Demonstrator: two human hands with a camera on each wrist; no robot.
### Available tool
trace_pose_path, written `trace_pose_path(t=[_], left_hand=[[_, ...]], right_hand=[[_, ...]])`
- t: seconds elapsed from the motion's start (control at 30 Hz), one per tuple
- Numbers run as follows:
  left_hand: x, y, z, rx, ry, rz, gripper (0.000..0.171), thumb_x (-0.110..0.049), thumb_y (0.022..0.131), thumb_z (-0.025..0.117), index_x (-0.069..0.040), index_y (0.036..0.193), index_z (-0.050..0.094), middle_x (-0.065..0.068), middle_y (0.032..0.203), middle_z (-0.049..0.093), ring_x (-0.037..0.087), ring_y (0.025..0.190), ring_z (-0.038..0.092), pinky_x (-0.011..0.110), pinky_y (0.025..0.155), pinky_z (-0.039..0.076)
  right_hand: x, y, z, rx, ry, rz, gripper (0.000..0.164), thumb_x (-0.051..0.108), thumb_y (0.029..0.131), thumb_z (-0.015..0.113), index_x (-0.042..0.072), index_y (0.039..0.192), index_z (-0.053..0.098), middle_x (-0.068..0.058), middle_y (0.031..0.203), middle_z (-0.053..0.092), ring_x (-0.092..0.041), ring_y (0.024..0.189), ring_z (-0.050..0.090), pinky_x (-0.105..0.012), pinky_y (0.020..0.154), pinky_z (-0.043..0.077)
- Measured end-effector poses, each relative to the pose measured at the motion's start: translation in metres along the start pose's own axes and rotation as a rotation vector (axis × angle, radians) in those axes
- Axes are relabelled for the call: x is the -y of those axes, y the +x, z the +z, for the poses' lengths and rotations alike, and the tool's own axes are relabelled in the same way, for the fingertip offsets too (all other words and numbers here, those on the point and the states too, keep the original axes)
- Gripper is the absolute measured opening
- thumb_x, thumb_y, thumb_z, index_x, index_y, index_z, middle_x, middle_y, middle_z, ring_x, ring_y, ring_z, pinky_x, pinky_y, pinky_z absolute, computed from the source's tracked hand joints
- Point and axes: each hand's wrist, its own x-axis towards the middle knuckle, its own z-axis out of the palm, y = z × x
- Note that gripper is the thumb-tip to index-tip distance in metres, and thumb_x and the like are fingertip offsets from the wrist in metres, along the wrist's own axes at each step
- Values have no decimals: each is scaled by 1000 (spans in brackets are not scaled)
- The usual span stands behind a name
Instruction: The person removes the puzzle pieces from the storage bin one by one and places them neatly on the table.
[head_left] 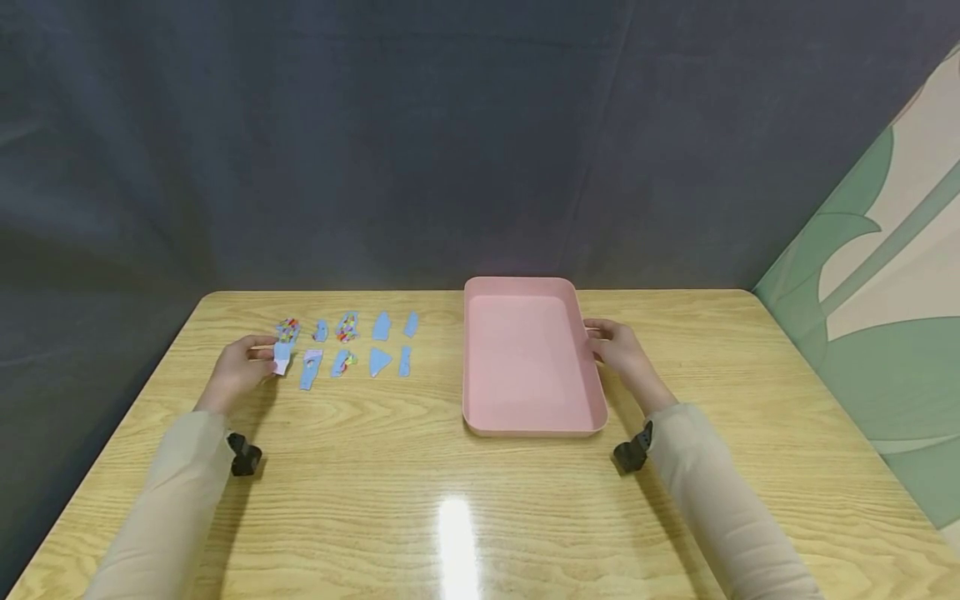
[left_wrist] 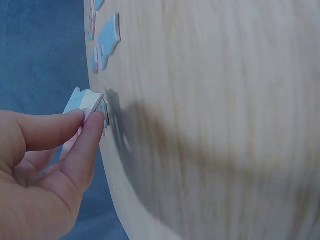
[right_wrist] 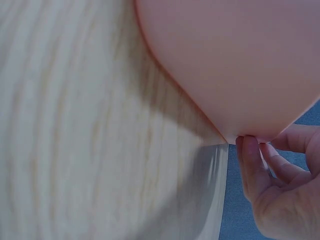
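Note:
My left hand [head_left: 238,371] pinches a flat puzzle piece [head_left: 282,357], pale blue and lilac, between thumb and fingertips. In the left wrist view this puzzle piece [left_wrist: 76,101] stands tilted, its edge raised from the table. Beside it lie several more blue pieces in two rough rows, among them a colourful one [head_left: 347,327], a triangular one [head_left: 379,361] and a narrow one [head_left: 405,361]. My right hand [head_left: 618,346] touches the outer right wall of a shallow pink tray [head_left: 525,422]. In the right wrist view its fingertips rest against the tray's wall [right_wrist: 225,75].
The wooden table [head_left: 360,500] ends at a dark curtain [head_left: 420,150] along the back. A leaf-patterned panel [head_left: 892,333] borders the right side. Each wrist carries a small black camera, one by the left sleeve [head_left: 172,483].

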Motion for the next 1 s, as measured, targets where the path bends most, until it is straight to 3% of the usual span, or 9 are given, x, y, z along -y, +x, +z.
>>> trace_pose_path(t=[0.13,0.33,0.43,0.67,1.0], left_hand=[[4,1,0,16,-1,-33,51,5,91,49,15,139,34,35,127,46,16,93,54,13,65,50],[8,-1,0,41,-26,-58,51,7,92,49,16,139,33,39,131,42,2,81,53,12,69,52],[9,0,0,43,-21,-66,50,6,92,49,15,140,33,39,132,42,2,81,55,12,69,52],[10,3,1,52,-24,-81,49,5,94,46,16,140,33,38,132,42,16,94,58,14,72,53],[10,3,0,46,-24,-74,49,5,92,50,18,137,35,40,133,43,-2,79,54,16,71,54]], right_hand=[[1,-1,0,0,8,13,48,6,98,39,-4,144,34,-28,140,43,-35,126,48,-43,107,45],[2,-2,0,0,7,19,48,6,98,40,-4,145,34,-28,140,43,-35,125,48,-44,107,44],[2,-1,0,-1,7,13,48,6,97,40,-4,144,34,-28,140,44,-35,125,49,-44,107,44],[3,-1,1,0,19,22,48,6,98,39,-3,145,33,-28,140,43,-35,125,48,-45,108,43],[2,0,1,4,20,24,48,6,98,39,-3,145,33,-28,140,43,-35,125,48,-44,108,43]])
